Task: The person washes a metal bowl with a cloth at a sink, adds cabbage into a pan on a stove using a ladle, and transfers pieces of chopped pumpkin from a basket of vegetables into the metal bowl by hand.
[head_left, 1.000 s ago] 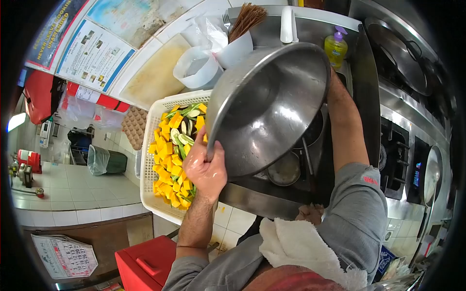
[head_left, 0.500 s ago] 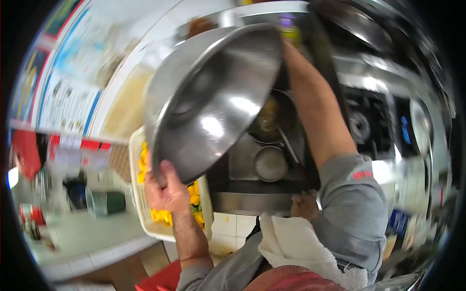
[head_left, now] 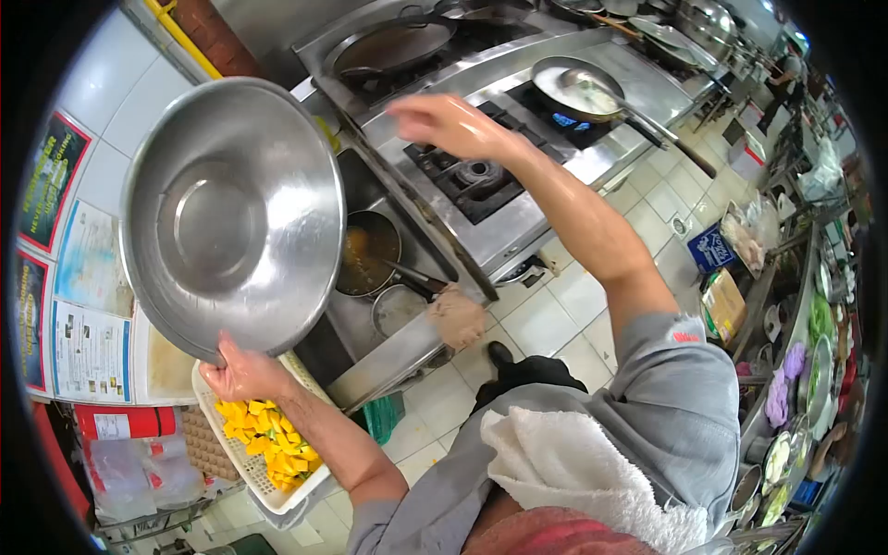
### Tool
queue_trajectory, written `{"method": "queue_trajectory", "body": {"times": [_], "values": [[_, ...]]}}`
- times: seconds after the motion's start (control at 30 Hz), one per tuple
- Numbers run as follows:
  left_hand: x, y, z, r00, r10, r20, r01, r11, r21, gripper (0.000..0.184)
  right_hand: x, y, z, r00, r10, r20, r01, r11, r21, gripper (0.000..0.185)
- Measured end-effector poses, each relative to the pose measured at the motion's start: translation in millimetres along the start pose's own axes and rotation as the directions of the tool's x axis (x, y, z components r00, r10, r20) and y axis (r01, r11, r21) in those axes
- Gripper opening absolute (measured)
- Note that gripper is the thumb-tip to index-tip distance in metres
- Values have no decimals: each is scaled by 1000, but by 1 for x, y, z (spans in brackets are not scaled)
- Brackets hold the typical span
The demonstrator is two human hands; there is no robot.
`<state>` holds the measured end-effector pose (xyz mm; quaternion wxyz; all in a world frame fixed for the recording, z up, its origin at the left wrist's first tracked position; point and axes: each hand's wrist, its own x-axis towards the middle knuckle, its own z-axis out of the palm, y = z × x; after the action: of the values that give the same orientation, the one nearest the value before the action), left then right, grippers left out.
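On the stove we see a pan [head_left: 586, 115] of white contents over a blue flame [head_left: 566, 120], a long-handled utensil [head_left: 694, 157] resting in it. A warning poster [head_left: 57, 180] hangs on the tiled wall. We also notice a brown egg tray [head_left: 205, 444], pale floor tiles [head_left: 546, 319] and a blue package [head_left: 710, 248].

Left grip [head_left: 244, 372] holds metal bowl [head_left: 236, 222] by rim; right grip [head_left: 449, 124] near stove [head_left: 504, 217]; yellow chunks [head_left: 268, 439] in basket [head_left: 229, 444].

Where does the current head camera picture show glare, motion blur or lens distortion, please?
In the head view, bright glare marks the inside of the metal bowl; in the head view, the right hand looks smeared, probably by motion; also in the head view, black fills the corners, suggesting a very wide-angle lens.
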<state>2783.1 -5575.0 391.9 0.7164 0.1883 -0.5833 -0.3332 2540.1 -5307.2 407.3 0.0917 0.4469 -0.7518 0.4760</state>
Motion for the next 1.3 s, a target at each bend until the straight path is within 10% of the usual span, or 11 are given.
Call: {"method": "queue_trajectory", "body": {"times": [0.17, 0.37, 0.57, 1.1, 1.3], "values": [[-21, 47, 39, 949, -308, 73, 306, 832, -463, 25, -152, 34, -103, 978, -2, -208, -111, 839, -532, 35], [-97, 130, 100, 878, -437, 197, 470, 706, -529, 21, -275, 116, -256, 754, 367, -544, -654, 349, -671, 42], [-214, 154, 169, 851, -438, 290, 525, 706, -475, 35, -338, 211, -352, 675, 565, -474, -671, 204, -713, 54], [-363, 30, 251, 542, -837, 74, 816, 503, -285, 27, -321, 290, -382, 652, 730, -207, -644, 387, -660, 54], [-375, 24, 273, 434, -899, 57, 876, 406, -263, 22, -312, 256, -434, 618, 771, -157, -783, 584, -213, 59]]}}
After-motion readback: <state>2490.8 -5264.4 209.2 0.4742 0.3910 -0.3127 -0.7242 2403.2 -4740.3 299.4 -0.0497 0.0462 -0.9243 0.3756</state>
